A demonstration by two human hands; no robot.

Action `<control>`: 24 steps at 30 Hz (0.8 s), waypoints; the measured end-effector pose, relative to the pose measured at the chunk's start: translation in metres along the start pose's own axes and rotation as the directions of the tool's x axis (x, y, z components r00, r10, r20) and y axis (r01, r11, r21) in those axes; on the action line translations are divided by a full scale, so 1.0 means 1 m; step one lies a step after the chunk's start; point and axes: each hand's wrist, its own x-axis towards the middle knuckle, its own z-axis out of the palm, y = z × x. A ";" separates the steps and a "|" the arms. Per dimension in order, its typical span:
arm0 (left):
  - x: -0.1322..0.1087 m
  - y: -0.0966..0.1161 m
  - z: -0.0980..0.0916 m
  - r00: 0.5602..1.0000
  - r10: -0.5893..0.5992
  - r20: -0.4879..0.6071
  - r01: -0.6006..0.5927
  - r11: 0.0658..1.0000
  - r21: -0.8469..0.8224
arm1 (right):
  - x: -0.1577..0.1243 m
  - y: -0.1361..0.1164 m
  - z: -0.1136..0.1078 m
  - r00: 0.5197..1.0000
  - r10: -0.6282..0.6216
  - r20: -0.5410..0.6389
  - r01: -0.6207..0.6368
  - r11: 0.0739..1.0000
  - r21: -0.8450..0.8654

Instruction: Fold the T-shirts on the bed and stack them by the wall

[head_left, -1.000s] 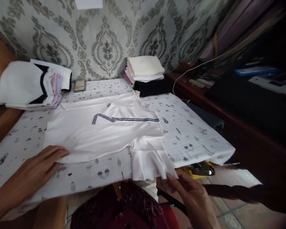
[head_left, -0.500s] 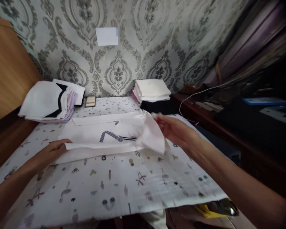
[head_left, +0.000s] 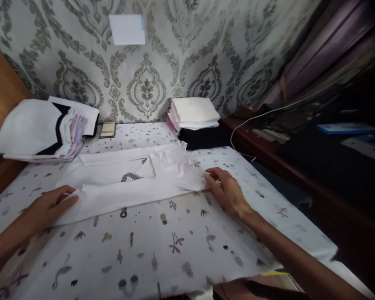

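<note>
Grey damask wallpaper (head_left: pixel 181 62) covers the top of the frame, with a white paper slip (head_left: pixel 127 29) at upper left. A wooden panel (head_left: pixel 1 89) edges the left; a purple curtain (head_left: pixel 331 46) and dark sideboard (head_left: pixel 268 143) fill the dim right.

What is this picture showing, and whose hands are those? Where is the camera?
There is no machine here. These are a person's two bare hands. The camera sits on that person's head, looking forward and down, so you see what they see. A white shirt with dark stripes lies partly folded on a cloth printed with little pictures. The left hand lies flat on the shirt's left end. The right hand rests flat at its right end. Neither hand grips anything. Farther back are a pile of folded clothes on the left and a white folded stack.
</note>
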 end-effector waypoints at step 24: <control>0.145 0.265 0.093 0.793 0.598 0.117 -0.600 0.800 -0.018 | -0.007 0.024 -0.004 0.994 -0.102 0.049 0.087 0.967 0.239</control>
